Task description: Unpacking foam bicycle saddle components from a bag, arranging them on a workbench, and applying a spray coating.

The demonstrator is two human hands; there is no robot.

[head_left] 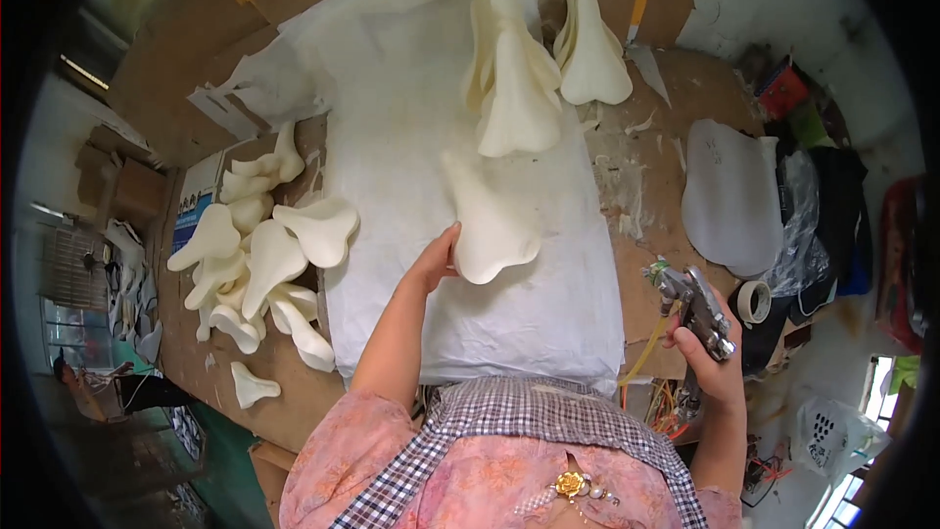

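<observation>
My left hand (pixel 438 261) grips the left edge of a cream foam saddle pad (pixel 496 231), its thumb side against the wide end. The pad lies over the white sheet (pixel 392 157), narrow tip pointing away from me. In my right hand (pixel 707 357) is a metal spray gun (pixel 693 306), raised right of the sheet with its nozzle toward the left. A yellow hose (pixel 649 345) hangs near it. Beyond the held pad, several similar pads (pixel 517 103) lean together upright on the sheet. Another group of pads (pixel 593 54) stands to their right.
A loose heap of foam pads (pixel 274 264) covers the table's left side, with a single small pad (pixel 254 385) nearer me. At right are a grey flat sheet (pixel 729 191), a roll of tape (pixel 754 302) and clear plastic (pixel 803 225). Another person (pixel 108 387) is at far left.
</observation>
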